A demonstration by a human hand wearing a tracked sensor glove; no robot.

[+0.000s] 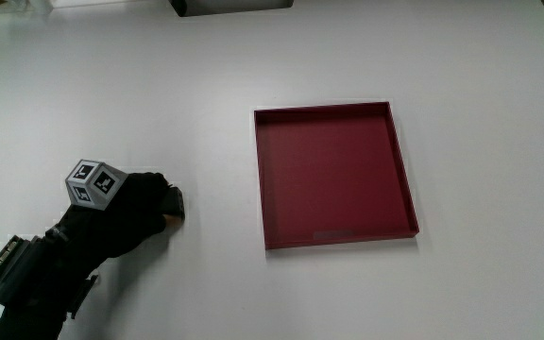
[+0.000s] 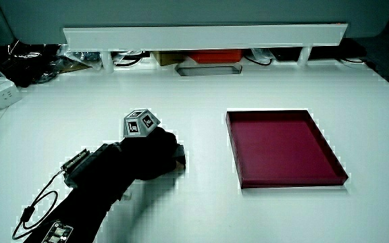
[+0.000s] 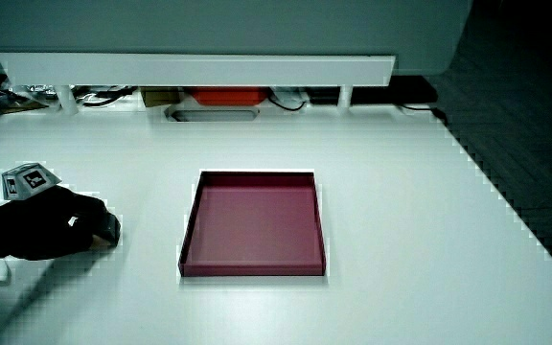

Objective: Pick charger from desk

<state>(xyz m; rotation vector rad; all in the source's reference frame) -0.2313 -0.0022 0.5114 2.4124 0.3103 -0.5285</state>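
Gloved hand on the charger, tray alongside

The hand lay low on the white worktop, its fingers curled around a small dark charger that rested on the worktop surface. Well apart from it sat a shallow red tray, with the low white partition farther from the person.

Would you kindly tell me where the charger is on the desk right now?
The charger lies on the white desk under the fingertips of the hand, beside the empty red tray with bare desk between them; both side views show it mostly covered.
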